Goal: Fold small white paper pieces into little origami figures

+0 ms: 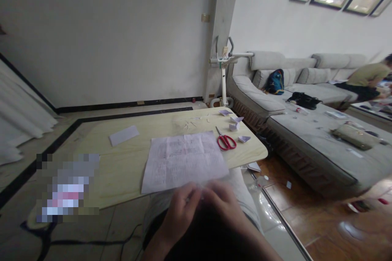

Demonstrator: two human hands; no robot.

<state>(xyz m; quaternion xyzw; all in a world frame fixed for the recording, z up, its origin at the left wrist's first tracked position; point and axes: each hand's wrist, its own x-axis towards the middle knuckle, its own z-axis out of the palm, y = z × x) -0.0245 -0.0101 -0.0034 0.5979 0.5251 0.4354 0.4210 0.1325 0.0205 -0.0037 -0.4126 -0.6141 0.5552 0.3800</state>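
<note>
Both hands are together over my lap, just off the table's near edge. My left hand (183, 203) has its fingers closed in a pinch, and my right hand (223, 200) meets it fingertip to fingertip, also closed. Whatever lies between them is blurred and mostly hidden. In front of them a large creased sheet of paper (183, 163) with faint writing lies flat. Red-handled scissors (226, 142) rest at its right, blades partly apart. Small folded paper pieces (234, 127) stand along the table's right side.
Thin paper scraps (191, 123) lie near the table's (122, 171) far edge. A folded white paper (124, 135) is at the left, beyond a pixelated patch. A grey sofa (306, 138) with bags stands at the right, where another person (366, 75) sits.
</note>
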